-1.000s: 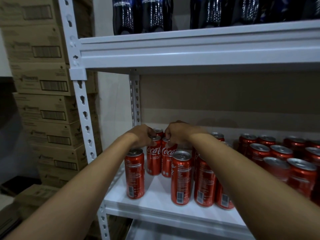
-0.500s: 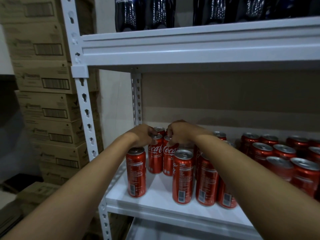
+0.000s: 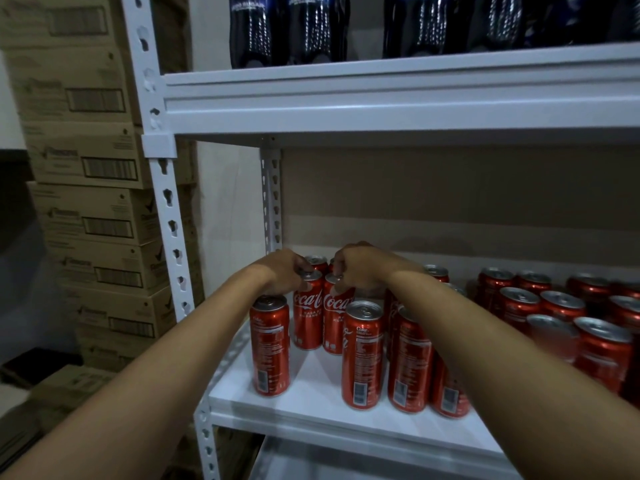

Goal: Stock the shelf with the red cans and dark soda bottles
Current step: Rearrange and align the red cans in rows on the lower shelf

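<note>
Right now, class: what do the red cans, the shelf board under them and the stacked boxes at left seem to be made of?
Red cans: likely aluminium, glossy red print; bare silvery tops with pull tabs.
Shelf board: smooth matte white; possibly laminated board or painted metal, unclear.
Stacked boxes: brown corrugated cardboard, dull, with printed barcodes.

— What do I have off to the left, past the rack?

— I see a stack of cardboard boxes, brown, each with a barcode label on its face, piled well above the height of the upper board. More boxes lie low on the floor at the bottom left corner of my view, dim and hard to read.

— And behind?

— A pale wall beside the stack, and a brown backing panel further right.
</note>
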